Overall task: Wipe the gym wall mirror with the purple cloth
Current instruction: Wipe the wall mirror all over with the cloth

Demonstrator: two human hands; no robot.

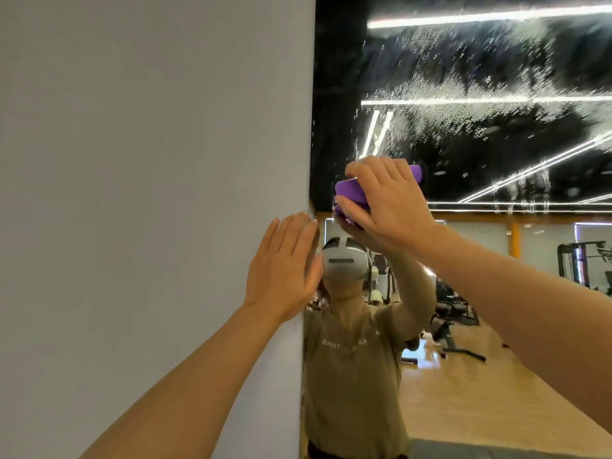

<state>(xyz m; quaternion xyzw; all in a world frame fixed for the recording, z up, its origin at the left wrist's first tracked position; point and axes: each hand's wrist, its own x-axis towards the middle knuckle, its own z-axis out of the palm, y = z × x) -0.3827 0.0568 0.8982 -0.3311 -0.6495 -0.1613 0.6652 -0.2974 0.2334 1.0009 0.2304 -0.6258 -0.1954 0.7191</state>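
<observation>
The wall mirror (pixel 480 134) fills the right half of the view, its upper part covered in streaks of spray droplets. My right hand (pixel 387 200) presses the bunched purple cloth (pixel 351 192) flat against the glass near the mirror's left edge, fingers spread over it and thumb under it. My left hand (pixel 281 270) rests with straight fingers on the grey wall (pixel 149 193), right at the mirror's left edge. The mirror shows my own reflection wearing a headset and a tan shirt.
The grey wall takes up the whole left half. Reflected in the mirror are a wooden gym floor, weight benches and machines (pixel 463 326) at right, and bright ceiling light strips.
</observation>
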